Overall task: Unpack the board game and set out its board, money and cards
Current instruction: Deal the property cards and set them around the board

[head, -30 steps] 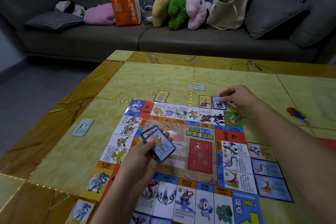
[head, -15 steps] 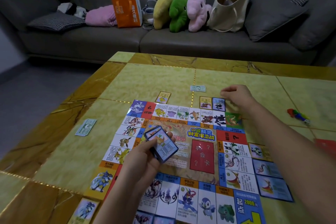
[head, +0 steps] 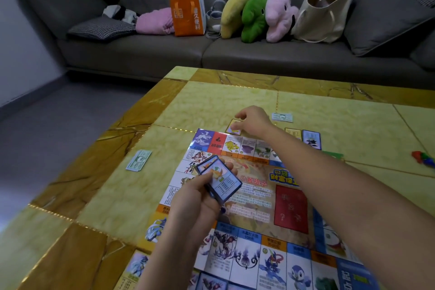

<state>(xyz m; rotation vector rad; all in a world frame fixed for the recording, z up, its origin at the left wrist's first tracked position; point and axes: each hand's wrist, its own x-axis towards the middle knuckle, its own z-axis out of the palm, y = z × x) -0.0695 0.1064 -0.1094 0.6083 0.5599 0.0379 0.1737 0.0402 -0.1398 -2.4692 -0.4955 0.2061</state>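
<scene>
Laying cards—left hand (head: pixel 195 198) gripping my deck (head: pixel 220 180), right hand (head: pixel 253 120) at a yellow-edged card (head: pixel 232 129), hold unclear—next I square it to the board (head: pixel 292 209).

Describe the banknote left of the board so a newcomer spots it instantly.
On the yellow table, find the colourful game board. Off its left edge lies a pale green banknote, alone on the tabletop. The other note lies past the board's far edge, beside the right hand.

board (head: pixel 254 195) on table (head: pixel 223 101); banknote (head: pixel 138 160) left of board.
</scene>
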